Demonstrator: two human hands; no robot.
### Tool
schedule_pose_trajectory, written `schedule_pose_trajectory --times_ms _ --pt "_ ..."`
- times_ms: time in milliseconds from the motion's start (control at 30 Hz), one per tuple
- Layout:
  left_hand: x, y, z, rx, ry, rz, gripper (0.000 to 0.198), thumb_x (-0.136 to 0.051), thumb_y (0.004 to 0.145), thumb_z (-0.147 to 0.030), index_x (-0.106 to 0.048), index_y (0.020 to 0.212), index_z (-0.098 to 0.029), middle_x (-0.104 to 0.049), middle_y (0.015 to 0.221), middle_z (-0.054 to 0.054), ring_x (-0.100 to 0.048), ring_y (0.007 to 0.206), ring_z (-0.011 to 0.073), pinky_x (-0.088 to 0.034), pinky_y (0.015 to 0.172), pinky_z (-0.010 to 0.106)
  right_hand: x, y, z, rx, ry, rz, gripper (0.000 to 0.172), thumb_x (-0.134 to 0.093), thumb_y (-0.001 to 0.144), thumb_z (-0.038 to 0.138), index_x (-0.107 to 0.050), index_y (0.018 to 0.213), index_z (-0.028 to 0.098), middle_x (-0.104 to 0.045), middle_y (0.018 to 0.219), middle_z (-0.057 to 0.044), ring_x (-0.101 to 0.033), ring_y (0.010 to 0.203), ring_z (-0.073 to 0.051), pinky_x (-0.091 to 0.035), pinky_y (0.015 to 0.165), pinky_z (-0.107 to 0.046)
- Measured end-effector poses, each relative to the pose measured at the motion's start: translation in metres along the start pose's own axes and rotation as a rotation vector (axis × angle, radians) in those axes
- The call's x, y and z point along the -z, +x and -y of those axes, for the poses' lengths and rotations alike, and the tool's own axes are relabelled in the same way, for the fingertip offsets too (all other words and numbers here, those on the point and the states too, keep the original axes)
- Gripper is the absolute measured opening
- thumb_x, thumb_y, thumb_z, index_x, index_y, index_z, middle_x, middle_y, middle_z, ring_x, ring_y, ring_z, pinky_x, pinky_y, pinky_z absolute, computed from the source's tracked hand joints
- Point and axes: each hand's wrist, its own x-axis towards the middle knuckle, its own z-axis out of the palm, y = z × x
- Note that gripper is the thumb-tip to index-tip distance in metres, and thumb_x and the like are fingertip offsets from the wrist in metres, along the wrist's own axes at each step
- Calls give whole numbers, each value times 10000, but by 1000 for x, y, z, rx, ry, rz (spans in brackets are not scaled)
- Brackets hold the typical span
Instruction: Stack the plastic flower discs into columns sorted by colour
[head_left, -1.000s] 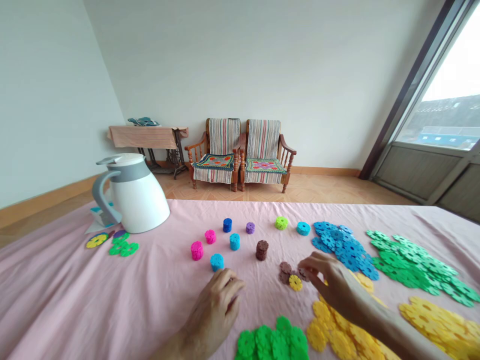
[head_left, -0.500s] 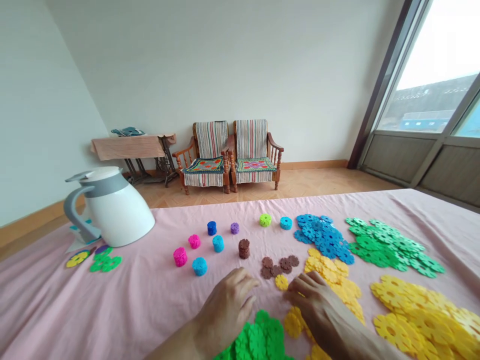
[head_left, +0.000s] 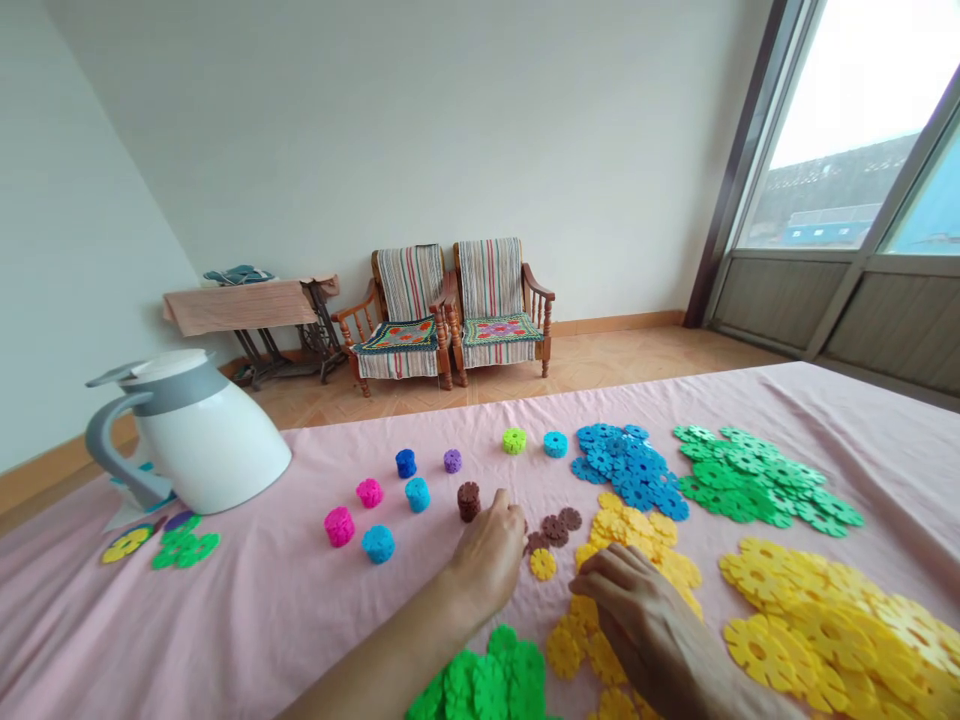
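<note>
My left hand (head_left: 491, 550) reaches over the left end of the loose brown flower-shaped discs (head_left: 555, 530). Its fingers are bent together and cover part of these discs; whatever is between the fingertips is hidden. Just left of it stands a stack of brown discs (head_left: 469, 502). A single yellow disc (head_left: 543, 564) lies flat between my hands. My right hand (head_left: 637, 605) hovers or rests above the yellow disc pile (head_left: 637, 530), fingers loosely bent and no held thing visible. Close in front lies a bright green disc pile (head_left: 495, 680).
Small stacks in pink (head_left: 340, 527), light blue (head_left: 378, 544), purple (head_left: 452, 461) and lime (head_left: 514, 441) stand across the pink cloth (head_left: 285, 610). Blue (head_left: 630, 470), green (head_left: 757, 475) and yellow (head_left: 840, 630) piles lie at right. A white jug (head_left: 214, 435) stands at left.
My left hand has moved forward onto the brown discs and its fingers have drawn together. My right hand stays near the yellow pile. The camera view has shifted slightly.
</note>
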Motion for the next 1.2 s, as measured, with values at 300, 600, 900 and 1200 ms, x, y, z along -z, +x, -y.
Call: schedule_pose_trajectory --times_ms 300,600,900,1200 --pt "11 -16 8 -44 -33 44 120 -550 743 -77 -553 824 -167 -551 952 59 -570 893 204 -450 804 302 -1 -2 0 -41 35 23 306 -307 919 103 -579 817 198 -618 889 -88 -554 808 -208 -458 705 -348" --pt "24 -30 7 -43 -152 -36 156 -548 728 -97 -640 823 -180 -582 883 38 -578 809 170 -448 731 249 2 -3 0 -37 65 55 320 -269 949 125 -572 861 182 -602 884 -87 -554 827 -210 -452 714 -351" --pt "70 -12 45 77 -137 -268 202 -575 734 -108 -683 890 -177 -614 908 26 -534 610 105 -433 643 245 -1 -3 -5 -18 40 69 293 -288 922 103 -568 893 185 -611 901 -96 -570 842 -220 -476 727 -362" --pt "67 -1 49 94 -121 -200 230 -585 696 -81 -713 866 -167 -609 875 35 -557 669 136 -442 679 264 -1 -2 -6 -1 4 54 294 -293 919 101 -570 874 187 -617 869 -94 -593 814 -211 -494 700 -340"
